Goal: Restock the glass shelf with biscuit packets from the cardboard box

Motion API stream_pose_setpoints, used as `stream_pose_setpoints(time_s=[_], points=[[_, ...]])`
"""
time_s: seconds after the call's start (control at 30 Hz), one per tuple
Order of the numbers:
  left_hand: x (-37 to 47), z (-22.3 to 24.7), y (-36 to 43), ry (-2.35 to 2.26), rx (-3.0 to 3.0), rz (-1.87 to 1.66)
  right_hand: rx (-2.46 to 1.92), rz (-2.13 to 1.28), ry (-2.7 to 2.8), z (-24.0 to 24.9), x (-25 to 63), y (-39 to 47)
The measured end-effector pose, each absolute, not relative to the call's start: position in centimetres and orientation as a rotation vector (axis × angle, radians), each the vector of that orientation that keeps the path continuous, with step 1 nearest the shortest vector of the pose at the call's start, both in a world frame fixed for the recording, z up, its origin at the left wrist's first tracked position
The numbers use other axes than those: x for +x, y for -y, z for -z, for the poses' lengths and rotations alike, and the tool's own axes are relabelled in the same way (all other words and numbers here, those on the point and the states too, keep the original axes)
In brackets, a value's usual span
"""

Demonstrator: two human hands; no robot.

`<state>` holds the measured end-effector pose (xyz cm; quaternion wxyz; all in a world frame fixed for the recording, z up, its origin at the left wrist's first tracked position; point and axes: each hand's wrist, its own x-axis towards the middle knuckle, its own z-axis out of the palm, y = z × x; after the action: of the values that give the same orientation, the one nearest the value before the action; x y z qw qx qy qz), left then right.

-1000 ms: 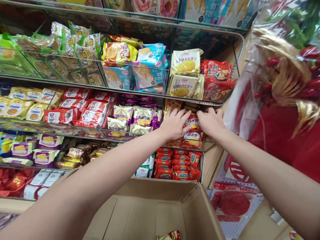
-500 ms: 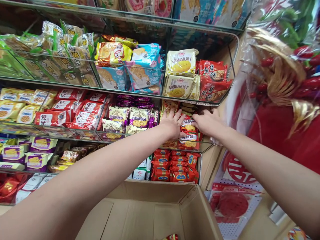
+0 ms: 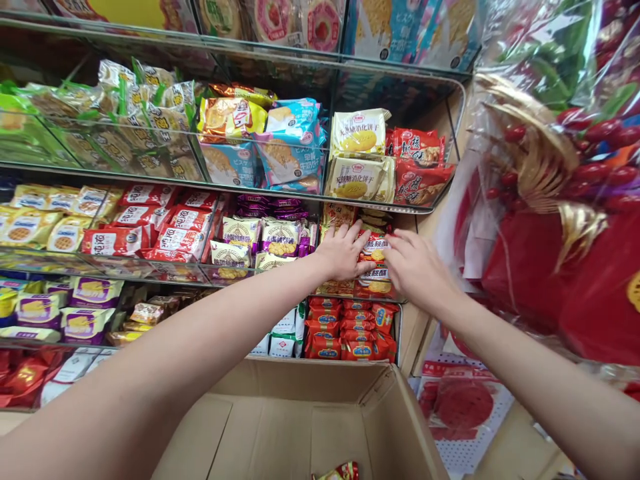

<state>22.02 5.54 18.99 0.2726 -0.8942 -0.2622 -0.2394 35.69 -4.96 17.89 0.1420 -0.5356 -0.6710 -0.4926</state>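
Observation:
My left hand lies with its fingers spread over the snack packets in the right-hand compartment of the third shelf, its fingertips touching them. Beside it on the right, my right hand rests against the right side of the red walnut-biscuit packets, its fingers bent but apart, nothing visibly held. The two red packets stand one above the other between the hands. Gold-and-red packets show behind my left hand. Part of the compartment is hidden by my hands.
An open cardboard box stands below, with a small packet inside. Glass-fronted shelves of packaged snacks fill the left. Cream biscuit packets sit above my hands. Red and gold decorations hang at the right.
My right hand has moved slightly down and turned inward against the red packets. My left hand stays nearly in place. The camera view has shifted a little.

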Motion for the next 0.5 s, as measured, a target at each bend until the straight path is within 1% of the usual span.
stream_pose_setpoints(time_s=[0.1,0.27,0.37,0.43,0.5], points=[[21.8,-18.6,-5.5,0.624,-2.356,0.739,-1.321,1.307,2.078,-14.8,34.0,7.5],[21.5,-18.5,-5.0,0.553,-2.306,0.813,-1.114,0.936,2.303,-7.7,31.4,10.8],[21.4,-18.9,-4.8,0.512,-2.289,0.872,-1.167,0.730,2.425,-3.7,30.1,11.7],[21.1,-19.1,-4.2,0.440,-2.282,0.911,-1.292,0.559,2.533,-1.6,29.4,11.9],[20.4,-18.8,-2.9,0.309,-2.298,0.947,-1.485,0.319,2.631,0.2,29.1,11.9]])
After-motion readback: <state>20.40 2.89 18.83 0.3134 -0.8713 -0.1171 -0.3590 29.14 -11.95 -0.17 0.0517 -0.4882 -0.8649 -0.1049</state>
